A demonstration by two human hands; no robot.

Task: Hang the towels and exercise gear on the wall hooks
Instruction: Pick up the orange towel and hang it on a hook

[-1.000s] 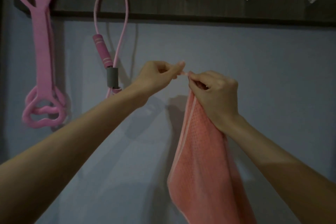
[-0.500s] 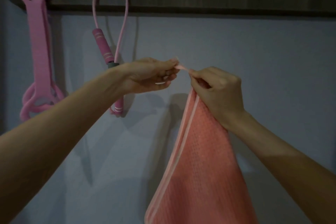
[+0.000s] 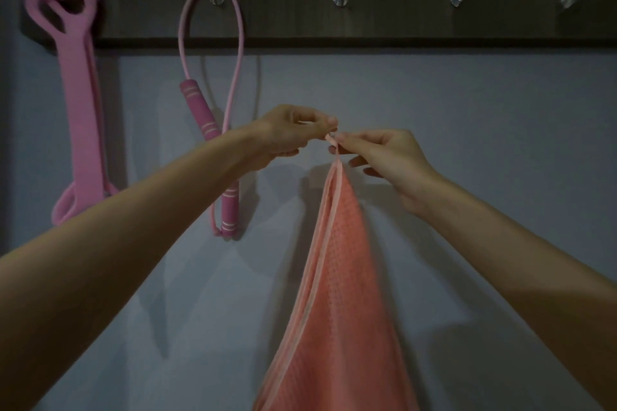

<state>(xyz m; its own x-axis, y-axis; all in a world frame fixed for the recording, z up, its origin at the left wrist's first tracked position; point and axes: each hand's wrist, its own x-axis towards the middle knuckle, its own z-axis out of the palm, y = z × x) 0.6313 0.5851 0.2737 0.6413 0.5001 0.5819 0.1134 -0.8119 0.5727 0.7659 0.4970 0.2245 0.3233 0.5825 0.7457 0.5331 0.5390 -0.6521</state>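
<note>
legible text, labels, brands, numbers, signs: none. nearest marks: pale bands on the skipping rope handles, plain stripes, not lettering.

Plain grey-blue wall, matte, fills most of the view. Dark wood-grain board runs across the top and off the right edge; its left end stops just short of the left edge. Dim light. Soft shadows on the wall under the board.
</note>
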